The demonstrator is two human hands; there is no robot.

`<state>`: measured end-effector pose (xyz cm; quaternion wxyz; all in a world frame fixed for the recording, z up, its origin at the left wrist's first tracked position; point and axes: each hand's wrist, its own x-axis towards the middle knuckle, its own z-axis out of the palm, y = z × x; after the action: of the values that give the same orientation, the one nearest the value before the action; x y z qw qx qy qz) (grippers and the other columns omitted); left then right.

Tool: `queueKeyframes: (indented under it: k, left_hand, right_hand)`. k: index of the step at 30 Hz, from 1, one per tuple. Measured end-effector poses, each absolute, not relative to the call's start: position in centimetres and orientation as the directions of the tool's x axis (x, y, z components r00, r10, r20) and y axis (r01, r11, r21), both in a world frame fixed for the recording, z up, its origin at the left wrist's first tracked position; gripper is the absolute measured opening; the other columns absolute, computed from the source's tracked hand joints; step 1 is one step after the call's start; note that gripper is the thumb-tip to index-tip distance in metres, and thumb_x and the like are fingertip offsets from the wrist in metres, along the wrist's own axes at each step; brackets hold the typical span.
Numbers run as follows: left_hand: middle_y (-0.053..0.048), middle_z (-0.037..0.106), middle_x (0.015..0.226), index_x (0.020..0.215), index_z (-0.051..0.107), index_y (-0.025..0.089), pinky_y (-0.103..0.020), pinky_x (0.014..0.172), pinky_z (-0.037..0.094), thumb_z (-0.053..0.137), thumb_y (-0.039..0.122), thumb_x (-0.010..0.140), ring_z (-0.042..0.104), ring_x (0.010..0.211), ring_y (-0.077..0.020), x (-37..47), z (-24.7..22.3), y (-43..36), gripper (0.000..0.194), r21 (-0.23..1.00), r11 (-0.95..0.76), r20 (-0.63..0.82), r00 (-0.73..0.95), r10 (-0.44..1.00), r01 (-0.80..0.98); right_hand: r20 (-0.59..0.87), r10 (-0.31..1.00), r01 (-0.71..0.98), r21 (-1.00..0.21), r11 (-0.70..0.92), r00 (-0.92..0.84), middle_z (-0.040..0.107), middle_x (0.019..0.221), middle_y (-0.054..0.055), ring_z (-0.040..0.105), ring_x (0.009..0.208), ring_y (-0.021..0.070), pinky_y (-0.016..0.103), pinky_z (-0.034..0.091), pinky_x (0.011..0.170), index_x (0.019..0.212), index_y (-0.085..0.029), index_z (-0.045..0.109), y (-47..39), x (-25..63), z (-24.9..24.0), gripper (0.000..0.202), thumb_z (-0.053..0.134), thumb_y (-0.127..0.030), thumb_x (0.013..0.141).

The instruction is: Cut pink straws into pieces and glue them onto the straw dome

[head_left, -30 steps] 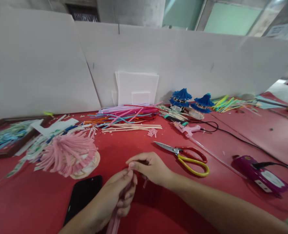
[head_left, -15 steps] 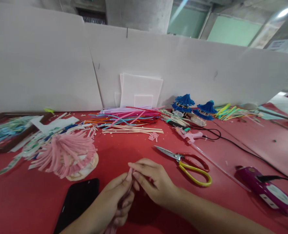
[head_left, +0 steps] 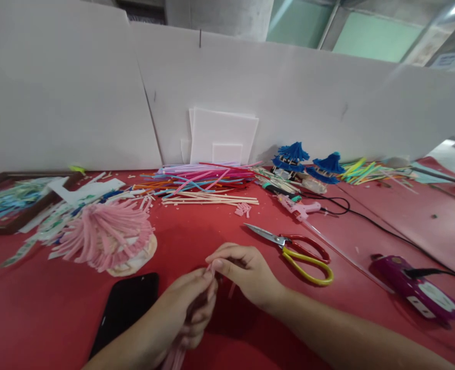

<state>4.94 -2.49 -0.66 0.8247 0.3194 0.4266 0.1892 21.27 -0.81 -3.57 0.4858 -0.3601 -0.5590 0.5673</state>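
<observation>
Head view: red worktop (head_left: pixel 196 231), with a white panel (head_left: pixel 297 82) standing along its far edge. Toward the left edge lies a pink model (head_left: pixel 108 226); toward the right edge, a purple power unit (head_left: pixel 420 288). A phone (head_left: pixel 131 303) lies just beside the left forearm. The scissors (head_left: pixel 283 240) rest beyond the right forearm, blades slightly apart and pointing toward the far left corner. Behind them is the glue gun (head_left: pixel 299 208).

The left hand (head_left: pixel 185 303) is clenched around the pink strips (head_left: pixel 173 358), upper ends at the fingertips, lower ends trailing toward the near edge, which is out of view. The right hand (head_left: pixel 250 272) has thumb and forefinger pinched at the upper ends; which strands they grasp cannot be told. The smallest items, pink offcuts (head_left: pixel 243 208), lie between the hands and the far edge.

Handling notes:
1. Clamp the bundle close below the tips; a low grip probably lets strands splay.
2. Level the ends with light fingertip pressure. Soft strips are likely to crease if squeezed hard.
3. Adjust one strand at a time, left grip firm, so that neighbours do not slide.
</observation>
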Motion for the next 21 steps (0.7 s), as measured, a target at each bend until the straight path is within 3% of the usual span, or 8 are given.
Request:
queueKeyframes:
  k: [6, 10, 12, 16, 21]
  left_hand:
    - [0.013, 0.034, 0.043, 0.074, 0.043, 0.020, -0.013, 0.033, 0.013, 0.065, 0.067, 0.067, 0.015, 0.032, 0.0000, 5.2, -1.3, -2.4, 0.053, 0.743, 0.669, -0.585, 0.499, 0.639, 0.015]
    - [0.012, 0.034, 0.045, 0.077, 0.045, 0.020, -0.013, 0.034, 0.014, 0.060, 0.055, 0.079, 0.013, 0.034, -0.0004, 4.9, -1.0, -2.3, 0.038, 0.708, 0.704, -0.577, 0.534, 0.618, -0.051]
    - [0.011, 0.034, 0.047, 0.080, 0.049, 0.018, -0.013, 0.034, 0.014, 0.051, 0.048, 0.088, 0.012, 0.035, -0.0008, 4.8, -0.7, -2.3, 0.031, 0.674, 0.734, -0.586, 0.548, 0.597, -0.078]
    - [0.008, 0.040, 0.052, 0.086, 0.053, 0.016, -0.013, 0.034, 0.015, 0.033, 0.040, 0.099, 0.016, 0.035, -0.0008, 4.8, -0.3, -2.3, 0.034, 0.658, 0.749, -0.624, 0.505, 0.596, -0.072]
    - [0.008, 0.044, 0.060, 0.087, 0.050, 0.018, -0.012, 0.035, 0.019, 0.045, 0.041, 0.095, 0.023, 0.037, -0.0006, 4.9, -1.0, -2.5, 0.025, 0.736, 0.676, -0.613, 0.445, 0.652, 0.023]
  right_hand:
    - [0.039, 0.954, -0.031, -0.999, 0.031, -0.299, 0.068, 0.077, 0.000, 0.061, 0.068, 0.0092, 0.024, 0.051, 0.068, 0.086, -0.019, 0.070, -0.4, 21.3, -3.5, 0.022, 0.066, -0.040, 0.081]
    - [0.046, 0.926, -0.015, -0.999, 0.044, -0.374, 0.068, 0.072, -0.001, 0.063, 0.067, 0.0100, 0.024, 0.052, 0.068, 0.087, -0.018, 0.067, -0.4, 21.8, -3.1, 0.020, 0.065, -0.038, 0.082]
    - [0.084, 0.916, 0.016, -0.995, 0.098, -0.393, 0.067, 0.069, -0.001, 0.063, 0.066, 0.0107, 0.025, 0.052, 0.067, 0.086, -0.018, 0.066, -0.4, 22.1, -2.9, 0.019, 0.062, -0.036, 0.084]
    - [0.205, 0.918, 0.155, -0.950, 0.270, -0.339, 0.068, 0.074, 0.000, 0.062, 0.070, 0.0109, 0.024, 0.050, 0.068, 0.081, -0.019, 0.068, -0.6, 22.3, -2.9, 0.010, 0.060, -0.024, 0.084]
    - [0.281, 0.902, 0.226, -0.903, 0.364, -0.328, 0.069, 0.076, 0.001, 0.062, 0.071, 0.0114, 0.024, 0.048, 0.069, 0.081, -0.020, 0.070, -0.7, 22.1, -3.2, 0.013, 0.058, -0.016, 0.084]
